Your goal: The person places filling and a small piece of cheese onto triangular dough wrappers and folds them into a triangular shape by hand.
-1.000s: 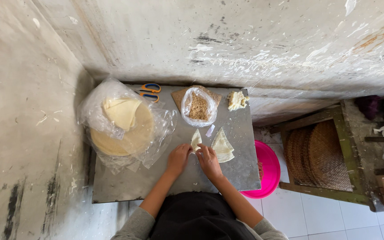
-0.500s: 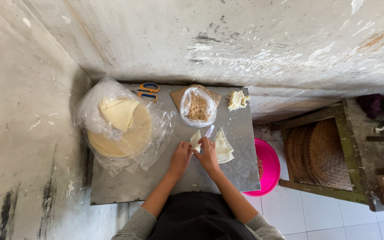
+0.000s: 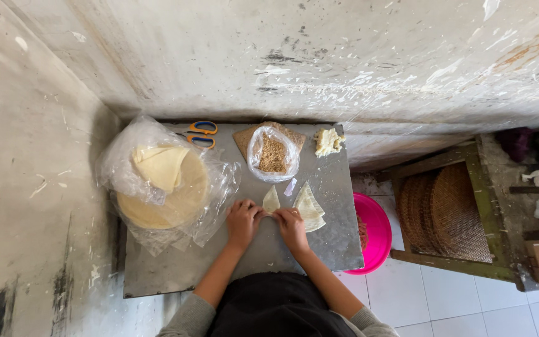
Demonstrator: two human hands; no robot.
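Head view: your left hand (image 3: 242, 219) and right hand (image 3: 291, 226) meet near the middle of the grey table (image 3: 169, 268), fingertips pinched together on the lower end of a small pale pastry wedge (image 3: 271, 201). Both sets of fingers are narrow, closed on that piece. The wedge points away from you, lying on the table between your hands and the clear bag of brown crumbly filling (image 3: 273, 154). Just right of your right hand lies a stack of cut wrapper triangles (image 3: 309, 206), touching the table. At your left, a round pile of pastry sheets (image 3: 171, 190) sits in loose clear plastic. Scissors with orange and blue handles (image 3: 199, 133) rest at the far edge, and a pale lump of dough (image 3: 327, 141) lies at the far right corner. A pink basin (image 3: 377, 234) stands beside the table, next to a wooden chair with a woven seat (image 3: 447, 212).
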